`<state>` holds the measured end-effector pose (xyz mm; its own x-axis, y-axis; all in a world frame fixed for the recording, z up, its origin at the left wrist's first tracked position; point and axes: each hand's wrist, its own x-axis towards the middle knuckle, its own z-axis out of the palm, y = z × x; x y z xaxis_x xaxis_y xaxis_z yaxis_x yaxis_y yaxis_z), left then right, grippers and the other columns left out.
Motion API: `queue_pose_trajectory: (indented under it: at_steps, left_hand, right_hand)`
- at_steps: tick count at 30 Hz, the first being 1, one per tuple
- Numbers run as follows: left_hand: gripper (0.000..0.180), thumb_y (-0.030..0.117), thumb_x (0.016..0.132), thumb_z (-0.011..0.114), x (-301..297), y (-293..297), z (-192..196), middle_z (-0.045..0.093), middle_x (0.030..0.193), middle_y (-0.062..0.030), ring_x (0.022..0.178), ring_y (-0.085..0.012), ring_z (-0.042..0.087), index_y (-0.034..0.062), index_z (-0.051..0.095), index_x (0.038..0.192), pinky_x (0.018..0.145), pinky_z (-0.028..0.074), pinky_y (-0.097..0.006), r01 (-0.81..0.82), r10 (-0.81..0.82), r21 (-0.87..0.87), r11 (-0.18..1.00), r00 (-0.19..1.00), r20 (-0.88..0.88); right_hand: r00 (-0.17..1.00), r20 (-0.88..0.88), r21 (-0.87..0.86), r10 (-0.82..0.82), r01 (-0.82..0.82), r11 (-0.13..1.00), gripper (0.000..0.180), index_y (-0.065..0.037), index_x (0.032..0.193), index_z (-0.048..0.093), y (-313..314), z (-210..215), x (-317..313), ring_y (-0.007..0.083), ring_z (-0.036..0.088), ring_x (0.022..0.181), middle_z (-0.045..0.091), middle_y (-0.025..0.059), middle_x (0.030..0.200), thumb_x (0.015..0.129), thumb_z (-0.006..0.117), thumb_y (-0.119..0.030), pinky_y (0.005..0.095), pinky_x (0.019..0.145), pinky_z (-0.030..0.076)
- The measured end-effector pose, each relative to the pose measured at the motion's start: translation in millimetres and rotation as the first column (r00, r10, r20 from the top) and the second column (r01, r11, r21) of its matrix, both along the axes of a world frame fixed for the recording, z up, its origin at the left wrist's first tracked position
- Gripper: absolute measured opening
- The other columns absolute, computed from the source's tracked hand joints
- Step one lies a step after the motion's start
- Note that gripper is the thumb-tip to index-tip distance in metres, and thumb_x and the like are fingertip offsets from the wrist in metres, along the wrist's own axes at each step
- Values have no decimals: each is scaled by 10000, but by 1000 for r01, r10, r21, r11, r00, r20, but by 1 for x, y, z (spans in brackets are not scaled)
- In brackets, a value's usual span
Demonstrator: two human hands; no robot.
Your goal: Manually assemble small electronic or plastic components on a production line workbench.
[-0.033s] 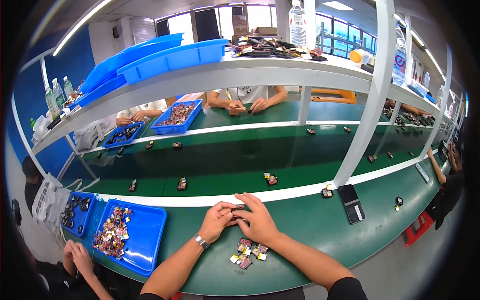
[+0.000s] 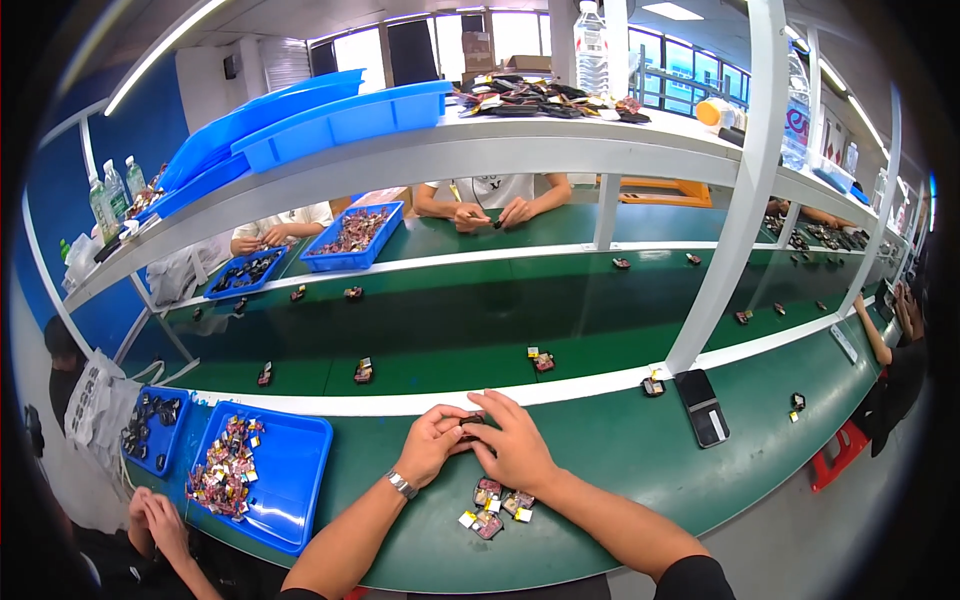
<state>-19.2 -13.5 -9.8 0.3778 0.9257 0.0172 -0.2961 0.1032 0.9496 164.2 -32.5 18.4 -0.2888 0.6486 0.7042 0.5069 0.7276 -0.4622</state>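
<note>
Above the near edge of the green bench, my left hand (image 2: 430, 444) and my right hand (image 2: 513, 441) meet at the fingertips. Between them they pinch a small dark piece (image 2: 470, 422), mostly hidden by my fingers. A metal-banded watch (image 2: 402, 485) circles my left wrist. Just below my hands, a small cluster of circuit-board assemblies (image 2: 487, 525) with white and yellow tags lies on the bench.
At left stand a blue tray (image 2: 318, 470) of tagged boards and a smaller blue tray (image 2: 155, 458) of black parts. Boards dot the darker green strip (image 2: 450, 345) beyond a white rail. A black flat case (image 2: 703, 408) lies right, near a white post (image 2: 735, 190). Co-workers sit around.
</note>
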Motion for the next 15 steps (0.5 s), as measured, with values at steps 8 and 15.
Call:
queue_pose_trajectory:
  at_steps: [8,15]
  left_hand:
    - [225,-16,969,473,2,2,1,615,1167,-150,1080,-212,622,-3,478,1193,934,548,-350,12,-9,-35,999,996,85]
    - [238,-24,967,467,4,1,7,609,1174,-155,1088,-215,617,-14,474,1205,954,543,-362,8,-6,-39,999,998,55]
  right_hand:
    - [999,-54,105,-7,13,994,264,-58,940,671,3,1,7,300,597,1032,617,101,1109,687,730,-10,379,848,516]
    - [997,-25,102,-71,73,992,219,-62,933,676,7,-6,1,238,630,862,631,57,1003,723,715,-10,323,683,547]
